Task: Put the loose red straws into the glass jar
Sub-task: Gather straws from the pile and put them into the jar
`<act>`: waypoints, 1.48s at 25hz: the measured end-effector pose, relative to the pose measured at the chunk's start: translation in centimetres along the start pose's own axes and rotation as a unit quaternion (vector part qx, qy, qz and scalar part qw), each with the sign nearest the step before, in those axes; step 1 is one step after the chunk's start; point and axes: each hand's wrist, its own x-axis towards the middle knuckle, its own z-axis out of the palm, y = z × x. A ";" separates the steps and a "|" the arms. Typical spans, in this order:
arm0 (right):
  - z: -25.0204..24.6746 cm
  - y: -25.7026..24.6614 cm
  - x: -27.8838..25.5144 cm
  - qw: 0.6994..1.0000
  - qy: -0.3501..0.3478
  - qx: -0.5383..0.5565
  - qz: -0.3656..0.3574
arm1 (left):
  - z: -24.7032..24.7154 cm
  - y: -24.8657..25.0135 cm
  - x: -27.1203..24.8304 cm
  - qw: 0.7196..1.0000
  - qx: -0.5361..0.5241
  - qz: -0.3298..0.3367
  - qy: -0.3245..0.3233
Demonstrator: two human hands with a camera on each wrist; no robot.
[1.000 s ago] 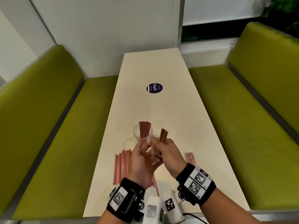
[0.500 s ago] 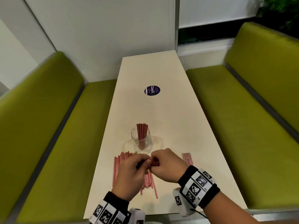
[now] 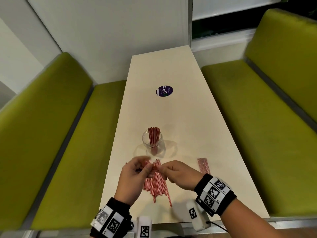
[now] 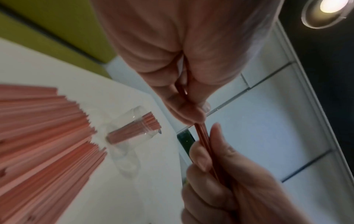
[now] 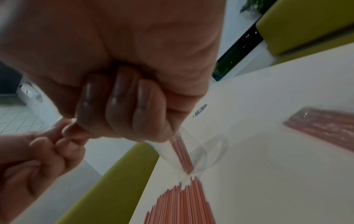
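Note:
The glass jar [image 3: 152, 143] stands upright mid-table with a bunch of red straws [image 3: 153, 136] in it. Nearer me, many loose red straws [image 3: 156, 184] lie fanned on the table. My left hand [image 3: 137, 170] and right hand [image 3: 173, 171] meet just above the pile's far end. In the left wrist view they hold a few straws [image 4: 202, 133] between them: the left hand [image 4: 191, 109] pinches one end and the right hand [image 4: 208, 153] grips the other. The right wrist view shows my right hand's fingers [image 5: 124, 106] curled tight, with the jar [image 5: 193, 153] beyond.
A flat wrapped packet of red straws [image 3: 203, 166] lies on the table [image 3: 171, 114] to the right of my right hand. A round purple sticker [image 3: 164, 91] sits farther along. Green bench seats [image 3: 60, 152] run along both long sides.
Both hands have come down and back from beside the jar to just above the loose pile. They stay together, holding a few straws between them.

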 end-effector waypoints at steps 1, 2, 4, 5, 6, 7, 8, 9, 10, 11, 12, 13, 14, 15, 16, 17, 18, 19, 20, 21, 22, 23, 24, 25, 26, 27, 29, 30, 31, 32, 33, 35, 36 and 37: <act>0.5 0.3 0.4 1.000 0.015 0.027 0.003 | 0.2 -0.4 0.0 0.997 -0.065 -0.034 0.019; 1.1 0.5 0.8 0.998 0.029 0.047 0.007 | 0.7 -0.7 0.0 0.989 -0.125 -0.070 0.026; 2.8 0.3 1.6 0.998 0.017 0.067 0.013 | 1.9 -1.5 0.0 0.966 -0.219 -0.136 0.010; 3.5 0.1 1.8 0.996 0.003 0.084 0.015 | 2.4 -1.8 -0.1 0.956 -0.251 -0.154 0.005; 4.0 -0.1 1.9 0.993 -0.007 0.112 0.029 | 2.6 -2.2 0.1 0.947 -0.274 -0.165 0.015; 4.3 -0.1 2.1 0.989 -0.010 0.134 0.054 | 2.5 -2.6 0.3 0.940 -0.292 -0.173 0.034; 4.5 0.4 2.4 0.987 -0.006 0.134 0.087 | 2.1 -2.9 0.7 0.933 -0.309 -0.174 0.057; 4.4 1.3 2.7 0.987 0.007 0.104 0.124 | 1.6 -3.2 1.1 0.926 -0.327 -0.172 0.079; 4.3 2.4 3.0 0.986 0.022 0.033 0.163 | 0.9 -3.4 1.5 0.917 -0.345 -0.174 0.100; 4.0 3.5 3.2 0.977 0.030 -0.062 0.203 | 0.3 -3.6 1.8 0.907 -0.362 -0.179 0.116; 3.8 4.5 3.5 0.960 0.028 -0.152 0.233 | -0.2 -3.7 2.0 0.899 -0.375 -0.187 0.123; 3.9 5.2 3.8 0.943 0.023 -0.216 0.253 | -0.6 -3.7 2.1 0.894 -0.383 -0.196 0.126; 4.2 5.3 4.1 0.932 0.015 -0.245 0.268 | -0.8 -3.6 2.1 0.892 -0.386 -0.201 0.125; 4.7 5.5 4.7 0.926 0.004 -0.255 0.277 | -0.9 -3.5 2.2 0.892 -0.384 -0.204 0.124; 5.2 5.6 5.2 0.925 -0.004 -0.257 0.281 | -0.9 -3.5 2.2 0.894 -0.378 -0.205 0.123; 5.7 5.8 6.0 0.923 -0.011 -0.263 0.280 | -0.9 -3.5 2.2 0.897 -0.371 -0.204 0.122; 6.2 5.9 6.7 0.921 -0.018 -0.272 0.277 | -1.0 -3.4 2.2 0.901 -0.363 -0.202 0.122; 6.6 6.0 7.4 0.920 -0.025 -0.282 0.272 | -1.1 -3.4 2.2 0.906 -0.354 -0.199 0.122; 6.8 5.9 7.9 0.918 -0.033 -0.286 0.272 | -1.2 -3.5 2.2 0.910 -0.344 -0.197 0.122; 6.9 5.9 8.2 0.918 -0.043 -0.281 0.277 | -1.3 -3.6 2.2 0.914 -0.334 -0.195 0.122; 6.7 5.8 8.2 0.919 -0.051 -0.269 0.284 | -1.4 -3.7 2.1 0.918 -0.324 -0.192 0.122; 6.3 5.6 8.0 0.921 -0.054 -0.253 0.292 | -1.5 -3.9 2.1 0.921 -0.316 -0.192 0.122; 5.9 5.4 7.5 0.923 -0.050 -0.236 0.299 | -1.6 -4.1 2.1 0.924 -0.306 -0.192 0.122; 5.4 5.3 7.1 0.926 -0.041 -0.213 0.308 | -1.8 -4.4 2.2 0.928 -0.296 -0.193 0.119; 4.9 5.1 6.7 0.934 -0.029 -0.171 0.313 | -1.8 -4.8 2.2 0.932 -0.283 -0.195 0.116; 4.5 4.9 6.3 0.946 -0.015 -0.112 0.304 | -1.9 -5.2 2.3 0.936 -0.267 -0.198 0.111; 3.7 4.0 5.7 0.970 -0.016 0.003 0.241 | -1.6 -5.8 2.3 0.943 -0.241 -0.208 0.092; 3.4 3.1 5.4 0.977 -0.040 0.031 0.207 | -1.3 -5.9 2.3 0.945 -0.234 -0.214 0.079; 3.3 2.2 5.2 0.981 -0.069 0.040 0.179 | -1.0 -5.8 2.3 0.945 -0.233 -0.218 0.065; 3.3 1.3 5.1 0.982 -0.095 0.018 0.162 | -0.6 -5.6 2.3 0.944 -0.238 -0.221 0.052; 3.4 0.4 5.0 0.982 -0.110 -0.022 0.149 | -0.2 -5.3 2.3 0.941 -0.252 -0.221 0.044; 3.6 -0.6 4.9 0.979 -0.113 -0.094 0.139 | 0.4 -4.7 2.3 0.930 -0.295 -0.216 0.044; 3.6 -0.8 4.9 0.978 -0.112 -0.112 0.136 | 0.6 -4.5 2.3 0.925 -0.312 -0.211 0.043; 3.6 -1.0 4.9 0.977 -0.114 -0.128 0.130 | 0.6 -4.4 2.3 0.922 -0.324 -0.207 0.039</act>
